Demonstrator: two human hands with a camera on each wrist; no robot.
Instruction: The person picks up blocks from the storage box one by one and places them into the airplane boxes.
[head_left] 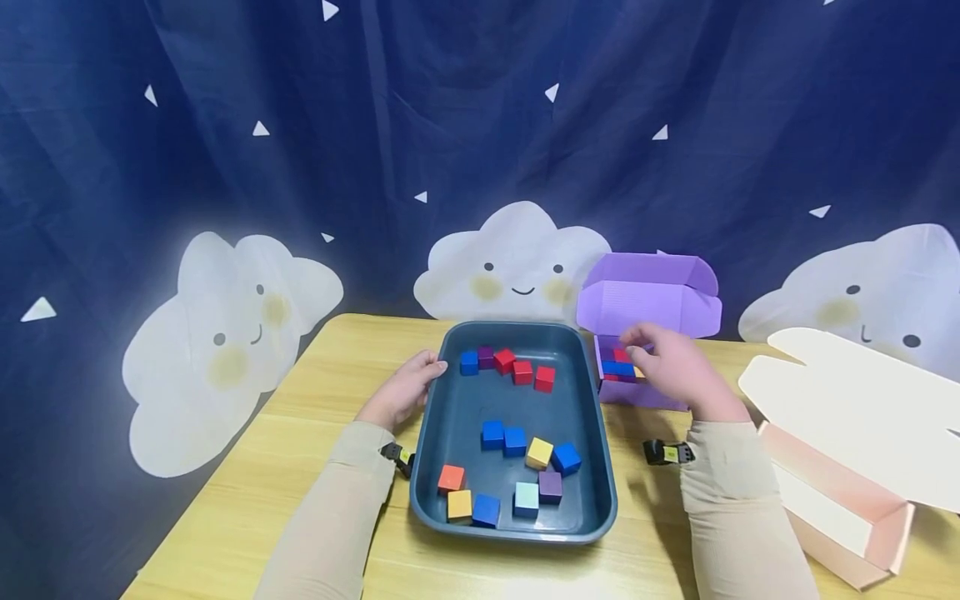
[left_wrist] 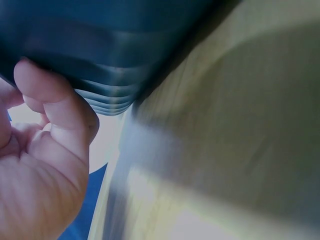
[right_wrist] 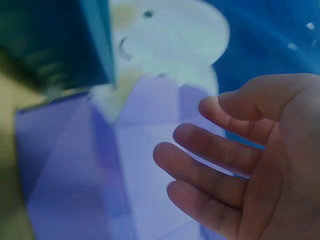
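Note:
A dark blue-grey tray [head_left: 450, 412] lies in the middle of the table, holding several coloured cubes: red cubes [head_left: 522, 372] toward its far end, blue cubes [head_left: 514, 442] nearer. My left hand [head_left: 405, 388] grips the tray's left rim; in the left wrist view its fingers [left_wrist: 45, 82] bend up against the tray's side. Over the purple box [head_left: 647, 395], which has its lid raised, my right hand [head_left: 678, 367] hovers. Its fingers [right_wrist: 215, 155] are spread and hold nothing in the right wrist view. Red and blue cubes [head_left: 618, 367] show inside the box, partly hidden by the hand.
A pale pink box [head_left: 836, 483] with its lid unfolded stands on the right of the wooden table [head_left: 300, 467]. Behind the table hangs a dark blue curtain [head_left: 480, 100] with white clouds and triangles.

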